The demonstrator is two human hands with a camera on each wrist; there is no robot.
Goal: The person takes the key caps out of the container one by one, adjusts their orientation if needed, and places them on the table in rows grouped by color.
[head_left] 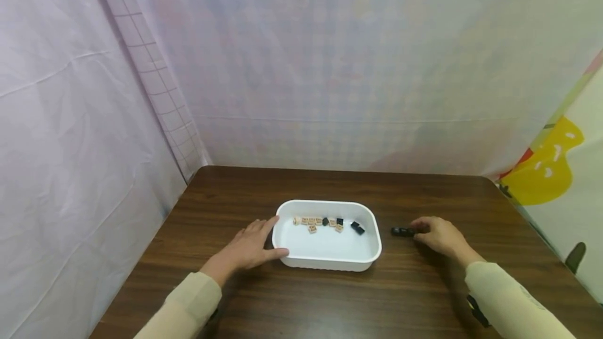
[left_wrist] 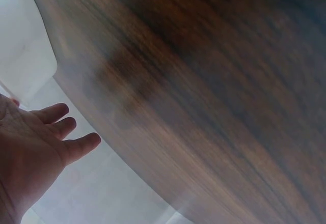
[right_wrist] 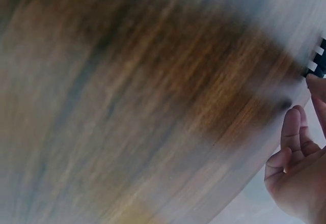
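sideways, black row (head_left: 401,232), end toward tray (head_left: 325,264), in pinching right hand (head_left: 439,234), left hand (head_left: 248,245) outspread

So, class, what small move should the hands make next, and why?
Probably the right hand should leave the black strip on the table and reach for a loose black piece in the white tray: it grips the strip's right end, two such pieces lie near the tray's right side, and the left hand, at the left rim, could steady it.

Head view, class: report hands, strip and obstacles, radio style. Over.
Left hand touching tray, left end. Right hand pinching black strip, right of tray. Tray wall between strip and pieces inside.
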